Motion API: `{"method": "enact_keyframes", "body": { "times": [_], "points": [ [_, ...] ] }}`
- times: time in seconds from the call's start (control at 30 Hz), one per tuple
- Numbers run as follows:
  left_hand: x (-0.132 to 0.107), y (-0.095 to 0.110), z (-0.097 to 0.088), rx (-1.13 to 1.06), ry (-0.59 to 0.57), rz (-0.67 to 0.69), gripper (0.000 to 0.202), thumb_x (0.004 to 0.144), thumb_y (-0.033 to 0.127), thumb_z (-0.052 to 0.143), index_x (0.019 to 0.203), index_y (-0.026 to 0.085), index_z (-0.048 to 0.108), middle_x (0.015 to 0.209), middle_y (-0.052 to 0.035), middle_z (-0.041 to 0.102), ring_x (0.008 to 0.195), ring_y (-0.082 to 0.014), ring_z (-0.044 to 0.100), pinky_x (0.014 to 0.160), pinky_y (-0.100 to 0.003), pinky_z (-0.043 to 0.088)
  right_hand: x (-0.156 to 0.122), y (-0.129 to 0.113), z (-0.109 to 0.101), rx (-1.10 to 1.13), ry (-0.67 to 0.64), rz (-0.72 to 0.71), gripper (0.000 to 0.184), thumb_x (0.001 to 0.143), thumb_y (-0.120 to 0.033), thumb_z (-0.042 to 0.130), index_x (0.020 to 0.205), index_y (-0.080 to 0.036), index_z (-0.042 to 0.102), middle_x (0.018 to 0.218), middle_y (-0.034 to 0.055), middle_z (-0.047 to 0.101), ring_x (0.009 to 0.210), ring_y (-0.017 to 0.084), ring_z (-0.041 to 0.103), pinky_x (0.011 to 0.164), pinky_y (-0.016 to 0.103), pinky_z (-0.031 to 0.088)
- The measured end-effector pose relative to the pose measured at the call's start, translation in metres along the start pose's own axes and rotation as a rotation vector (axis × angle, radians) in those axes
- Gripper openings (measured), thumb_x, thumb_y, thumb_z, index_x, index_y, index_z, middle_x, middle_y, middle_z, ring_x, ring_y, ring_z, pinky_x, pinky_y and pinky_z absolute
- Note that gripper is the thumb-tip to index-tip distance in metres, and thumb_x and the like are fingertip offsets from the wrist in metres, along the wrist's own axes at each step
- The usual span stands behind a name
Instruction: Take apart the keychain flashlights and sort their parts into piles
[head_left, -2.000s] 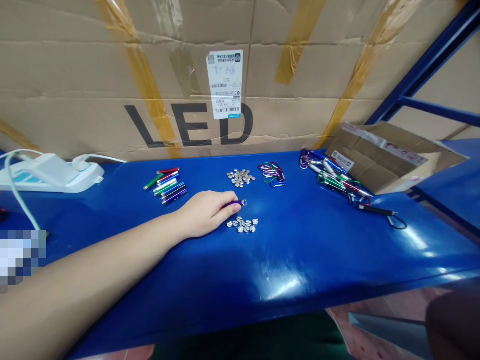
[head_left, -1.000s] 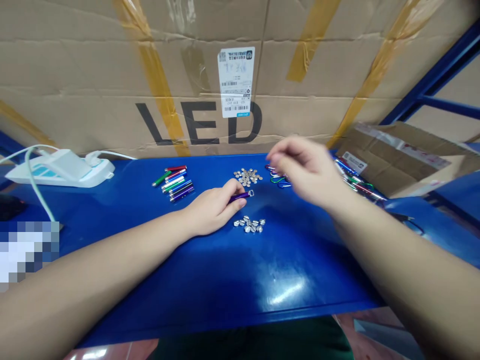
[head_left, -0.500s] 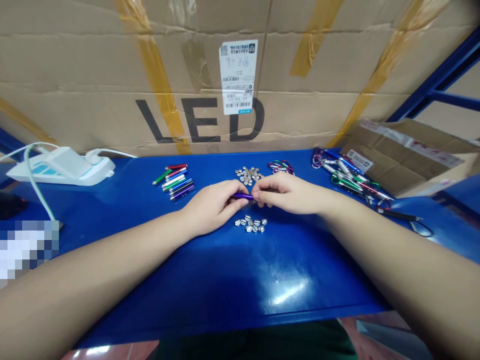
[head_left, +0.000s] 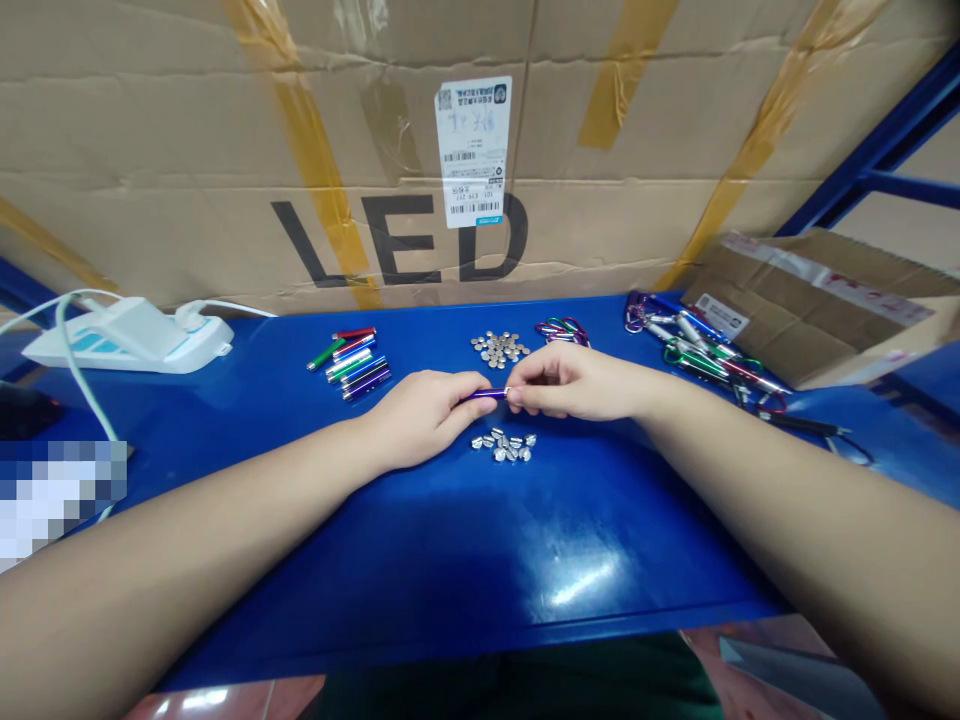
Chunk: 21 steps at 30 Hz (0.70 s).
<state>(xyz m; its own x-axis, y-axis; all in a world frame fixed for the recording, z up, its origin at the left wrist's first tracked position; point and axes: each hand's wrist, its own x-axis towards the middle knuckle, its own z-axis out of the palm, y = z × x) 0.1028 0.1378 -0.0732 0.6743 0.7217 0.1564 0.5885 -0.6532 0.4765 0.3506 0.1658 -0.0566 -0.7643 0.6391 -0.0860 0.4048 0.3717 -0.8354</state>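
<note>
A purple metal mini flashlight [head_left: 486, 395] is lying level in both hands, its long axis running left to right, above the blue table [head_left: 600, 560] between a far pile of silver discs [head_left: 499, 349] and a near pile of silver pieces [head_left: 505, 446]. The left hand [head_left: 424, 417] is curling its fingers around the left end, the right hand [head_left: 574, 385] is pinching the right end with its fingertips [head_left: 517, 398], and both forearms are angling inward.

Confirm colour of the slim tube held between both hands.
Purple: the slim tube shows best in the head view.
</note>
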Motion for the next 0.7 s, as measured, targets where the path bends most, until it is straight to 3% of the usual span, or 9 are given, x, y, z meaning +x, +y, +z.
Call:
{"method": "enact_keyframes", "body": {
  "times": [0.17, 0.33, 0.43, 0.57, 0.63, 0.7],
  "points": [
    [0.002, 0.000, -0.001, -0.047, 0.012, -0.031, 0.037, 0.107, 0.044, 0.043, 0.098, 0.019, 0.069, 0.081, -0.0020, 0.072, 0.071, -0.0178, 0.065, 0.067, -0.029, 0.043, -0.003, -0.005, 0.001, -0.310, 0.128, -0.208, 0.028, 0.100, -0.036, 0.059, 0.091, -0.015, 0.075, 0.078, 0.0041, 0.072, 0.070, 0.016, 0.061, 0.067, 0.029, 0.046],
    [0.003, -0.001, -0.001, -0.171, 0.057, -0.065, 0.040, 0.106, 0.049, 0.043, 0.093, 0.019, 0.066, 0.082, -0.0013, 0.071, 0.075, -0.0179, 0.065, 0.071, -0.030, 0.047, -0.008, -0.016, 0.001, -0.718, 0.298, -0.440, 0.030, 0.105, -0.028, 0.052, 0.090, -0.018, 0.075, 0.089, 0.0112, 0.076, 0.085, 0.023, 0.065, 0.082, 0.037, 0.048],
    [0.002, -0.001, -0.001, -0.142, 0.088, -0.050, 0.037, 0.107, 0.046, 0.043, 0.093, 0.019, 0.064, 0.079, -0.0004, 0.069, 0.072, -0.0169, 0.063, 0.068, -0.029, 0.045, -0.007, -0.016, 0.003, -0.580, 0.315, -0.335, 0.026, 0.103, -0.034, 0.057, 0.091, -0.018, 0.073, 0.086, 0.0082, 0.076, 0.080, 0.021, 0.067, 0.078, 0.034, 0.049],
    [0.002, 0.001, -0.001, -0.084, 0.093, 0.006, 0.030, 0.106, 0.041, 0.047, 0.105, 0.019, 0.067, 0.086, -0.0012, 0.072, 0.074, -0.0167, 0.064, 0.070, -0.029, 0.043, -0.001, -0.009, 0.007, -0.081, 0.225, -0.037, 0.040, 0.100, -0.052, 0.057, 0.083, -0.017, 0.066, 0.079, 0.0055, 0.073, 0.063, 0.016, 0.065, 0.062, 0.029, 0.051],
    [0.001, 0.001, -0.001, -0.076, 0.088, 0.019, 0.030, 0.107, 0.040, 0.047, 0.107, 0.019, 0.068, 0.089, -0.0021, 0.073, 0.075, -0.0170, 0.064, 0.071, -0.029, 0.044, 0.001, -0.006, 0.008, 0.040, 0.196, -0.005, 0.042, 0.095, -0.057, 0.063, 0.082, -0.017, 0.065, 0.078, 0.0049, 0.072, 0.061, 0.015, 0.065, 0.061, 0.028, 0.051],
    [0.001, 0.001, 0.000, -0.066, 0.074, -0.002, 0.032, 0.107, 0.042, 0.046, 0.104, 0.019, 0.068, 0.086, -0.0021, 0.072, 0.075, -0.0173, 0.064, 0.069, -0.029, 0.042, 0.001, -0.006, 0.007, -0.020, 0.211, -0.041, 0.039, 0.095, -0.054, 0.065, 0.083, -0.017, 0.067, 0.076, 0.0039, 0.072, 0.062, 0.015, 0.065, 0.062, 0.028, 0.050]
  ]
}}
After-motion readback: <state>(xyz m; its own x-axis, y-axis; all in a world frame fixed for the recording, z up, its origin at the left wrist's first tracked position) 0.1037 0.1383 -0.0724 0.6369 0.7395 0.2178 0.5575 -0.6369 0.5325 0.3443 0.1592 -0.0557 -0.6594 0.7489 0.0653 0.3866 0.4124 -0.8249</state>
